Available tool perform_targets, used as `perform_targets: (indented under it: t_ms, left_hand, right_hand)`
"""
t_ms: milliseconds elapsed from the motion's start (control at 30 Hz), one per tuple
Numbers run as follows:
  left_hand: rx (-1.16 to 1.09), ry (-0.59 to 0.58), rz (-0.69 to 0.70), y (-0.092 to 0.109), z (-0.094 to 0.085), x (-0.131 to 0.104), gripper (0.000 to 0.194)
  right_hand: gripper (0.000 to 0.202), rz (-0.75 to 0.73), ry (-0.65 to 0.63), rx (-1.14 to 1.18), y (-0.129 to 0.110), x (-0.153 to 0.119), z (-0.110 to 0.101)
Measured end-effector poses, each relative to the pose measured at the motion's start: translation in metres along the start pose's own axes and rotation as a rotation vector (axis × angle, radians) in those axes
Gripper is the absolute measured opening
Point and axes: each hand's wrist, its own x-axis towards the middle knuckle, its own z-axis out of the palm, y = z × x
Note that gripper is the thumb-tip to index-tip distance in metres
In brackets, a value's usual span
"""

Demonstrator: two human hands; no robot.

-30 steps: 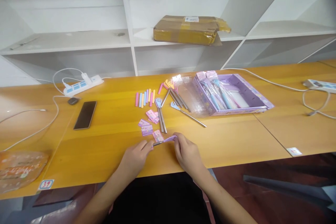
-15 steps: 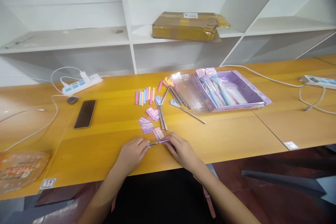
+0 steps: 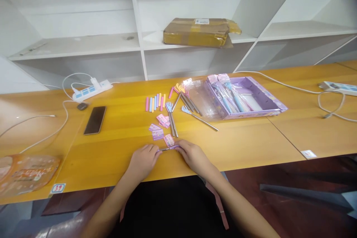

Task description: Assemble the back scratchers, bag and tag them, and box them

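Wooden table (image 3: 106, 165), a purple-and-metal back scratcher (image 3: 165, 149) near its front edge, ends hidden.
The left hand's (image 3: 143, 159) fingers pinch one end; the right hand's (image 3: 194, 155) pinch the other, apparently the head, mostly covered.

Bench (image 3: 111, 165) is smooth, semi-glossy wood-look, rods (image 3: 205, 122) shiny metal, grips (image 3: 155, 102) matt and plastic-looking, cards (image 3: 158, 134) printed paper, bag (image 3: 196, 98) glossy clear plastic, phone screen (image 3: 95, 120) glossy, carton (image 3: 181, 26) taped cardboard.
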Motion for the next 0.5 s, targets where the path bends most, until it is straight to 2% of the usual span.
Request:
perform_targets:
  t_ms: [67, 133, 200, 267, 333, 367, 433, 500]
  left_hand:
    - [0.027, -0.015, -0.021, -0.003, -0.004, -0.001, 0.036]
    - [0.078, -0.019, -0.012, -0.020, -0.014, -0.007, 0.040]
    - [0.127, 0.005, 0.022, -0.051, -0.030, -0.021, 0.043]
    - [0.143, 0.022, 0.050, -0.092, -0.051, -0.039, 0.047]
    - [0.121, 0.027, 0.075, -0.128, -0.070, -0.058, 0.052]
    - [0.107, 0.010, 0.084, -0.140, -0.077, -0.066, 0.053]
    - [0.088, -0.019, 0.069, -0.151, -0.083, -0.076, 0.052]
    - [0.073, -0.046, 0.052, -0.146, -0.080, -0.080, 0.051]
  right_hand:
    - [0.021, 0.008, 0.013, 0.012, 0.001, 0.000, -0.010]
    - [0.022, 0.027, 0.059, -0.012, 0.011, -0.007, -0.034]
    - [0.023, 0.067, 0.120, -0.060, 0.034, -0.023, -0.073]
    - [0.022, 0.117, 0.191, -0.112, 0.065, -0.049, -0.122]
    - [0.024, 0.184, 0.390, -0.238, 0.097, -0.082, -0.169]
    - [0.025, 0.213, 0.441, -0.277, 0.110, -0.098, -0.186]
    - [0.030, 0.309, 0.412, -0.277, 0.129, -0.125, -0.204]
    - [0.034, 0.407, 0.377, -0.251, 0.138, -0.141, -0.202]
